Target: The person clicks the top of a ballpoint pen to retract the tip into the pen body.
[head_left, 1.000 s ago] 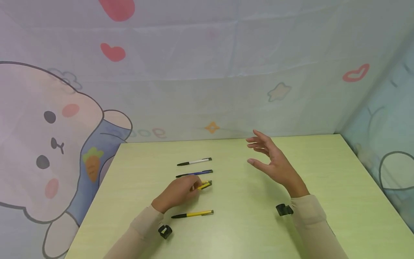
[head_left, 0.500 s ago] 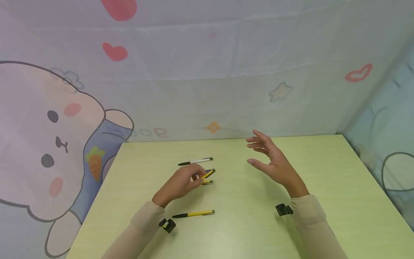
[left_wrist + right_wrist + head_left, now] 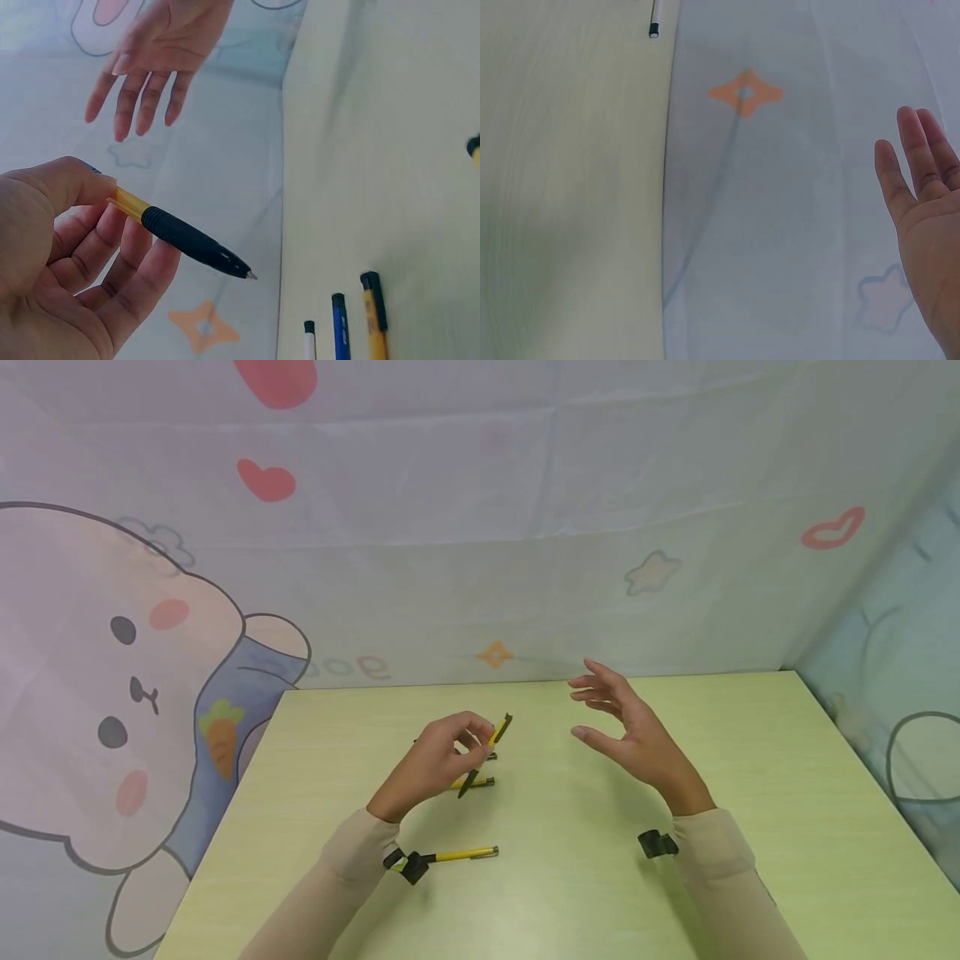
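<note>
My left hand (image 3: 459, 746) is raised above the green table (image 3: 750, 777) and pinches a yellow pen with a black grip (image 3: 489, 749) between thumb and fingers. The pen is tilted, its tip pointing down toward me; the left wrist view shows the pen (image 3: 187, 240) and my left hand (image 3: 67, 247) close up. My right hand (image 3: 622, 727) hovers open to the right of it, fingers spread, holding nothing; the same right hand (image 3: 922, 202) shows at the edge of the right wrist view.
A yellow pen (image 3: 457, 855) lies near my left wrist, another yellow pen (image 3: 478, 782) below the held one. A blue pen (image 3: 341, 330) and a white pen (image 3: 309, 337) lie beside it, mostly hidden in the head view. A cartoon cloth (image 3: 525, 527) backs the table.
My left hand has lifted one yellow pen off the table from among the row and tilted it upward. The right hand has stayed where it was.
</note>
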Action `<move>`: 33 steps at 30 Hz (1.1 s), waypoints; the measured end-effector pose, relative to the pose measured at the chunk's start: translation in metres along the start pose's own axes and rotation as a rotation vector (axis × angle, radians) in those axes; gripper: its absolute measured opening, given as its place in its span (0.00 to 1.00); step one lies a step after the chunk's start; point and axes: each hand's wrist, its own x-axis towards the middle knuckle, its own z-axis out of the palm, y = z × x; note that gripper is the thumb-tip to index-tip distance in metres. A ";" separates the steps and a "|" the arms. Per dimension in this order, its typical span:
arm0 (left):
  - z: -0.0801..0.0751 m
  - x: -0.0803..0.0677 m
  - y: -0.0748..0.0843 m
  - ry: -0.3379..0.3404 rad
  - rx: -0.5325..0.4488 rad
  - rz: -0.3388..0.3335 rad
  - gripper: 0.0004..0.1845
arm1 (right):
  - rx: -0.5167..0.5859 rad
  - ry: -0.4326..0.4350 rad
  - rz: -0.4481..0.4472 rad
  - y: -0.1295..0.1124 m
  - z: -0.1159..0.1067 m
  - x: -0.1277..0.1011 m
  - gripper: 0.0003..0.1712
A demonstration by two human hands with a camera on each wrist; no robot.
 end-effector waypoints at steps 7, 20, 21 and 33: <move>0.000 0.008 0.010 0.011 -0.124 -0.002 0.06 | -0.034 -0.008 0.003 -0.002 0.001 0.004 0.53; 0.001 0.027 0.026 0.036 -0.224 0.018 0.08 | -0.054 -0.028 -0.012 -0.005 -0.001 0.016 0.53; 0.001 0.028 0.027 0.038 -0.230 0.026 0.08 | -0.055 -0.028 -0.011 -0.006 -0.001 0.016 0.53; 0.002 0.044 0.039 0.061 -0.341 0.045 0.09 | -0.035 -0.040 -0.041 -0.024 0.002 0.028 0.53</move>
